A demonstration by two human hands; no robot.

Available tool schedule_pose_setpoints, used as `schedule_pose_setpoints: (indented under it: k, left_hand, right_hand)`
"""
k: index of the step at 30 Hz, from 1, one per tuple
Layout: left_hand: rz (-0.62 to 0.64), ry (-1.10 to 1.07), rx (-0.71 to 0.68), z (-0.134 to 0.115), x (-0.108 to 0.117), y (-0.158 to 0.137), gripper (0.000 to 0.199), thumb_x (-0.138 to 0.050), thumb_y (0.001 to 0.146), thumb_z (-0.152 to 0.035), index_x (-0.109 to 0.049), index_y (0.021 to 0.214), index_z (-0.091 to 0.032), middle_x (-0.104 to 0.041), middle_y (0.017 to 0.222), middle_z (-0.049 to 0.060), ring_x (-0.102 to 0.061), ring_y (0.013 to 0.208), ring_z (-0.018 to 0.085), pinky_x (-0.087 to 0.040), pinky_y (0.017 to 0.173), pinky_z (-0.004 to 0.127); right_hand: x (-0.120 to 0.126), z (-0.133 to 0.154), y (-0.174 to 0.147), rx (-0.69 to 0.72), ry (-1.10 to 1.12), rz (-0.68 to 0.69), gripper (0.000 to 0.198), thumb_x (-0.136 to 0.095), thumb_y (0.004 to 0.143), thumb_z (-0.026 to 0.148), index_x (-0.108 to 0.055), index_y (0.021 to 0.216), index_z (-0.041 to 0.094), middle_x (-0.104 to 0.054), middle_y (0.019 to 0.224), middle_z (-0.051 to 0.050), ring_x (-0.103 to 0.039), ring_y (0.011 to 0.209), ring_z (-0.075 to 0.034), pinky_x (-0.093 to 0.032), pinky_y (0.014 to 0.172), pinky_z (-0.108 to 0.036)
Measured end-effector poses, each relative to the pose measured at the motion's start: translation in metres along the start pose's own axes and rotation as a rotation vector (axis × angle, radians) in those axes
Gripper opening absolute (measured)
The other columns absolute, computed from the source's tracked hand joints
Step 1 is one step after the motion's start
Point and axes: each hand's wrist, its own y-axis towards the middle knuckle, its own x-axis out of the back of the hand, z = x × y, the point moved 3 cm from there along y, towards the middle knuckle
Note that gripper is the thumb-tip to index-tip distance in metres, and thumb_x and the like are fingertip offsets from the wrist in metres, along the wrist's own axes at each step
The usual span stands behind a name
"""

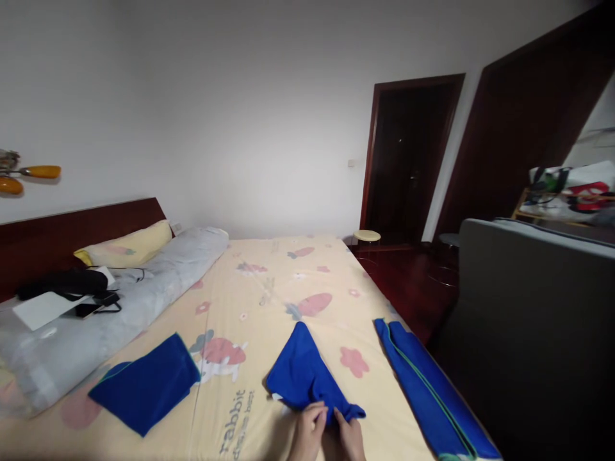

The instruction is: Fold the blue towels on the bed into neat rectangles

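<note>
A blue cloth (pixel 302 365) lies on the bed in front of me, its upper end narrowing to a rounded point and its near edge bunched. My left hand (pixel 310 428) pinches that near edge with thumb and fingers together. Close beside it, my right hand (pixel 349 435) grips the same edge with its fingers closed. One corner of the cloth sticks out to the right past my right hand. A small white tag shows at its left corner. To the left lies a folded blue cloth (pixel 148 384) with green edging. A long folded blue cloth (pixel 427 390), also green-edged, lies at the right.
The bed has a yellow printed sheet (pixel 269 282). A grey rolled quilt (pixel 158 314), a pillow (pixel 129 246), a black bag (pixel 67 282) and a white sheet-like object (pixel 45 310) lie left. A stool (pixel 367 236) and a dark grey panel (pixel 528 320) stand right.
</note>
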Motion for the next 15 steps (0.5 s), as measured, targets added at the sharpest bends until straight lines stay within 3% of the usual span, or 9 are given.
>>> schedule_pose_setpoints:
  k: [2,4,7,11,13,15]
  left_hand:
    - [-0.109,0.170,0.013,0.025,0.026,0.000,0.044,-0.044,0.080,-0.034,-0.064,0.118,-0.022,-0.052,0.138,0.015,-0.045,0.132,0.026,-0.031,0.115,0.042]
    - [-0.281,0.368,0.141,0.051,0.056,0.002,0.052,-0.045,0.077,-0.027,-0.057,0.126,-0.016,-0.045,0.144,0.018,-0.036,0.138,0.031,-0.026,0.116,0.048]
    - [-0.393,0.400,0.302,0.077,0.083,0.013,0.042,-0.047,0.077,-0.027,-0.062,0.113,-0.013,-0.055,0.129,0.023,-0.043,0.131,0.034,-0.031,0.112,0.049]
    - [-0.307,0.210,0.293,0.080,0.075,0.031,0.021,-0.059,0.072,-0.035,-0.064,0.083,-0.018,-0.069,0.088,0.012,-0.066,0.090,0.027,-0.051,0.083,0.037]
    - [-0.267,0.107,0.277,0.074,0.062,0.036,0.026,-0.064,0.068,-0.045,-0.059,0.070,-0.020,-0.063,0.067,0.006,-0.065,0.069,0.024,-0.051,0.065,0.034]
    - [-0.235,0.011,0.238,0.064,0.050,0.037,0.035,-0.065,0.066,-0.053,-0.053,0.063,-0.021,-0.055,0.057,0.001,-0.060,0.058,0.020,-0.047,0.057,0.031]
  right_hand:
    - [0.022,-0.005,0.004,-0.021,0.010,-0.030,0.049,-0.057,0.050,0.068,-0.058,0.062,0.021,-0.068,0.069,-0.010,-0.065,0.086,-0.033,-0.052,0.077,-0.042]
    - [0.039,-0.009,0.006,-0.045,0.010,-0.049,0.050,-0.057,0.049,0.070,-0.057,0.063,0.022,-0.068,0.069,-0.009,-0.066,0.084,-0.033,-0.053,0.075,-0.043]
    - [0.057,-0.016,0.005,-0.103,-0.011,-0.037,0.050,-0.055,0.053,0.073,-0.051,0.054,0.024,-0.063,0.056,-0.008,-0.065,0.066,-0.031,-0.052,0.065,-0.045]
    - [0.065,-0.018,0.000,-0.114,-0.303,0.070,0.051,-0.051,0.058,0.074,-0.044,0.044,0.025,-0.054,0.046,-0.008,-0.060,0.054,-0.029,-0.048,0.063,-0.045]
    - [0.060,-0.006,-0.005,0.024,-0.448,0.052,0.049,-0.049,0.059,0.072,-0.045,0.046,0.025,-0.055,0.049,-0.008,-0.060,0.058,-0.029,-0.046,0.068,-0.045]
    - [0.045,0.016,-0.013,0.200,-0.453,0.058,0.048,-0.046,0.065,0.070,-0.053,0.056,0.024,-0.061,0.059,-0.008,-0.060,0.066,-0.028,-0.045,0.072,-0.042]
